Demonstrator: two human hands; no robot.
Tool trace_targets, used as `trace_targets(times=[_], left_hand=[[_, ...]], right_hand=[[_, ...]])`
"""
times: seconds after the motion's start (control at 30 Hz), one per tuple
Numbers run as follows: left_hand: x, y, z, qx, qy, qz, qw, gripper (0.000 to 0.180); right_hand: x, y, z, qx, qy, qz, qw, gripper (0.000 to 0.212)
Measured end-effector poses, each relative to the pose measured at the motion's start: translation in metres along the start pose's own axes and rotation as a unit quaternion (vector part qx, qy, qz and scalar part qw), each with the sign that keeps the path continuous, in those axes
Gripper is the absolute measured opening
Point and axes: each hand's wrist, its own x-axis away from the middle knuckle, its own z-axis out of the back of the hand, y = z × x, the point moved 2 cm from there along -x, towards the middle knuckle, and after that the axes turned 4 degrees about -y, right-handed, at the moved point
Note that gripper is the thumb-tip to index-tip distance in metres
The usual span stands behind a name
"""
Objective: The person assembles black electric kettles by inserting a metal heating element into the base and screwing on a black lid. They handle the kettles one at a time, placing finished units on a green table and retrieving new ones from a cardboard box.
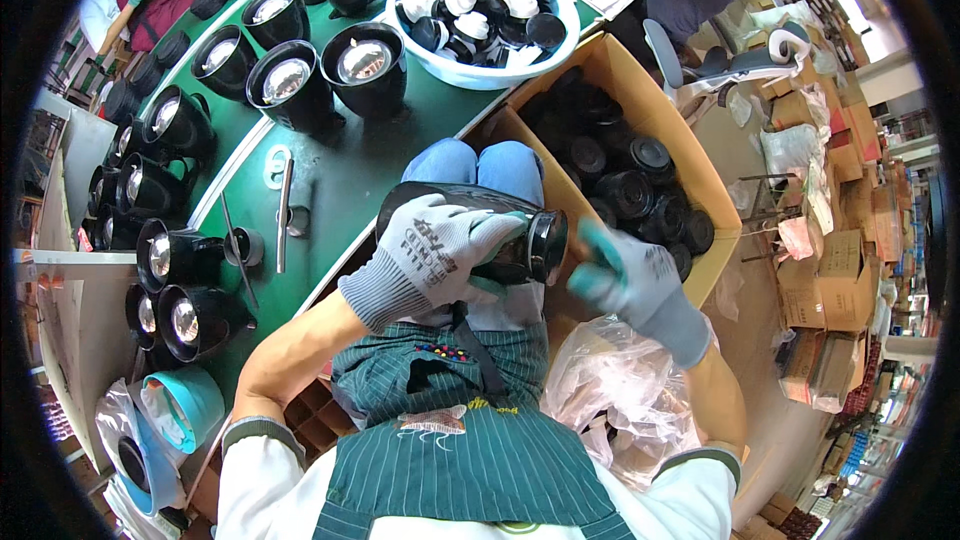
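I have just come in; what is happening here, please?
The seated person's gloved left hand holds a glossy black vessel sideways. The gloved right hand is blurred near its end; contact is unclear. Black mugs stand on the green table, and an open cardboard box of round black pieces sits to the right.

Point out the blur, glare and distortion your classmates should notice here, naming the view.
Head view: right hand smeared, probably by motion; left hand much crisper; bright glints on the silvery interiors of black mugs; surroundings curving near the dark fisheye rim.
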Motion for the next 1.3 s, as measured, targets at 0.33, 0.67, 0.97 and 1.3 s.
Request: trace_targets(times=[0.33,0.67,0.97,1.3], left_hand=[[-0.009,0.0,-0.005,0.013,0.002,-0.019,1.0,0.088],[-0.003,0.019,-0.03,0.017,0.028,-0.085,0.996,0.03],[0.005,0.021,0.008,-0.03,0.108,-0.141,0.984,0.031],[-0.217,-0.374,0.214,0.069,0.353,0.37,0.857,0.08]], right_hand=[[-0.016,-0.024,0.021,0.045,-0.033,-0.09,0.994,0.077],[0.011,-0.021,-0.053,-0.166,0.079,-0.12,0.976,0.062],[0.045,0.021,-0.104,-0.548,0.136,-0.223,0.794,0.045],[-0.03,0.029,-0.083,-0.593,0.049,-0.209,0.776,0.046]])
